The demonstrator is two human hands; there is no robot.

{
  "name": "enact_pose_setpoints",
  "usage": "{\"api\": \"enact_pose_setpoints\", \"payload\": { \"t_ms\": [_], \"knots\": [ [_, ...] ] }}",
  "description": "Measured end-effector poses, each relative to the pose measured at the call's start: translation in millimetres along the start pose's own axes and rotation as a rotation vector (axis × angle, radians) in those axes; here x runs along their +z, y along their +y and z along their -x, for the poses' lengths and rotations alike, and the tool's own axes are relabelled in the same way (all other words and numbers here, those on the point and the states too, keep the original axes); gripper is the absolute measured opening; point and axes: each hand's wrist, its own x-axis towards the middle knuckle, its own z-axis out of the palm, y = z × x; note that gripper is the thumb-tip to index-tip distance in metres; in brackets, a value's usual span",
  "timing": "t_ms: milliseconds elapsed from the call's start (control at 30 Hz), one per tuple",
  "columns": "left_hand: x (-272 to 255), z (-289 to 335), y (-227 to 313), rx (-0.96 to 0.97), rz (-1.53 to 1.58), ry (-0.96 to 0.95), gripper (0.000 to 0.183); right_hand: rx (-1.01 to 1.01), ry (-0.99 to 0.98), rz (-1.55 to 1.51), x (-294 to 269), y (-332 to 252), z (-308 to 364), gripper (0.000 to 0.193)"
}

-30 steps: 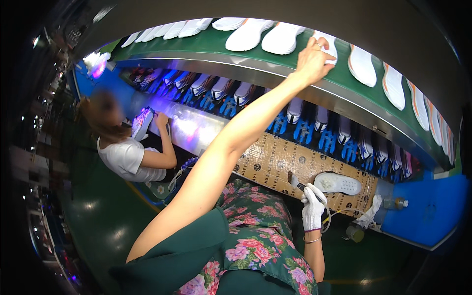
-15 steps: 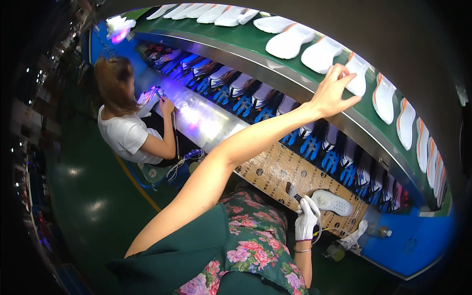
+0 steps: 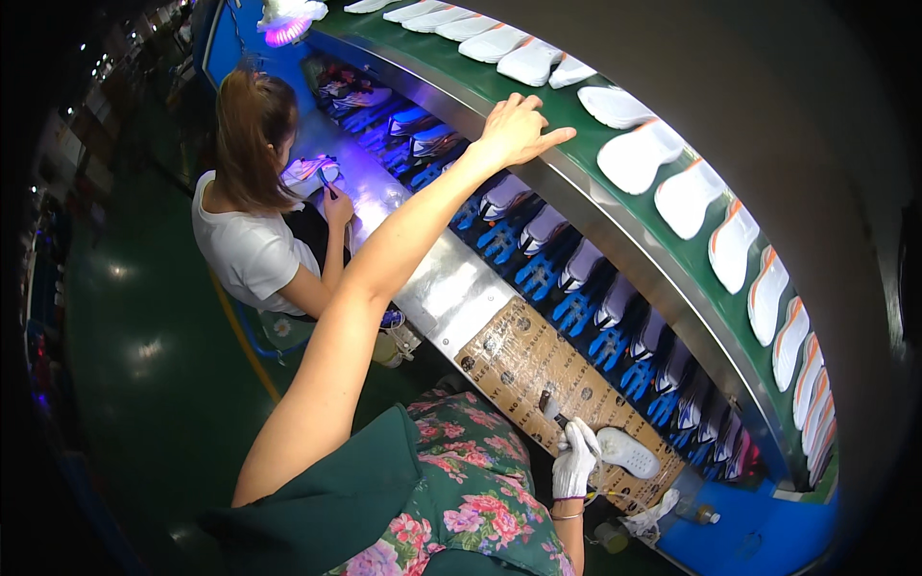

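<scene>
My bare left hand (image 3: pixel 517 132) reaches over the near metal edge of a green conveyor belt (image 3: pixel 569 154), its fingers apart and nothing in them. The closest white shoe soles (image 3: pixel 615 107) lie on the belt to its right, apart from it. My right hand (image 3: pixel 574 461), in a white knit glove, grips a brush (image 3: pixel 551 407) with dark bristles pointing away from me. Beside the glove, a single white sole (image 3: pixel 628 452) with a perforated pattern rests on the bench's brown printed paper (image 3: pixel 523 360). The glove hides part of the brush handle.
On my left a seated co-worker (image 3: pixel 254 230) handles a shoe under a purple-lit lamp (image 3: pixel 286 24). Below the belt, a lower rack holds a row of shoe uppers (image 3: pixel 576 266) on blue supports. A small bottle (image 3: pixel 706 515) and a crumpled cloth (image 3: pixel 653 516) sit at the bench's right end.
My left hand has moved left along the belt, away from the sole it was beside, and its fingers have spread. The view has shifted. My right hand keeps holding the brush next to the sole.
</scene>
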Motion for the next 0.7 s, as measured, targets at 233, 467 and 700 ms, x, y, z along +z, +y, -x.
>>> {"api": "enact_pose_setpoints", "payload": {
  "t_ms": [233,467,700],
  "knots": [
    [13,-66,-62,0.198,-0.116,0.348,0.032,-0.011,0.081,0.016,7,8,-1,0.023],
    [78,-146,-108,0.474,-0.138,0.298,0.017,0.065,0.089,0.148,-6,39,-29,0.022],
    [73,-156,-122,0.31,-0.375,0.088,0.018,0.05,0.085,0.24,23,37,-36,0.021]
  ]
}}
